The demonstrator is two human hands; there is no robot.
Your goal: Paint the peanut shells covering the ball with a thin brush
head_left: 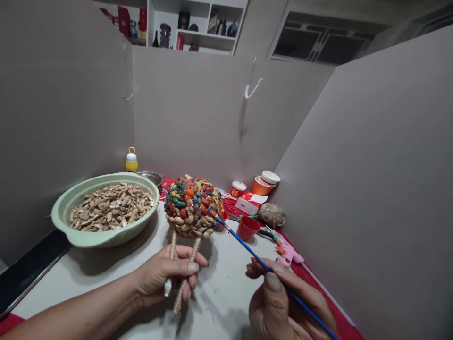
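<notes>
I have the left hand (173,271), far away from my seat, with its fingers curled closed around two sticks (195,249), and on their upper ends is the ball (193,206), coloured orange, green, yellow and purple, tan below, raised over the table (219,293) to the right of the basket (106,240) of shells (113,208). The right hand (283,302) pinches the brush (244,244) between thumb and fingers, and the tip is at the right side of the ball, but I cannot tell how firmly it touches; beyond the brush stands a red cup (248,230)
</notes>
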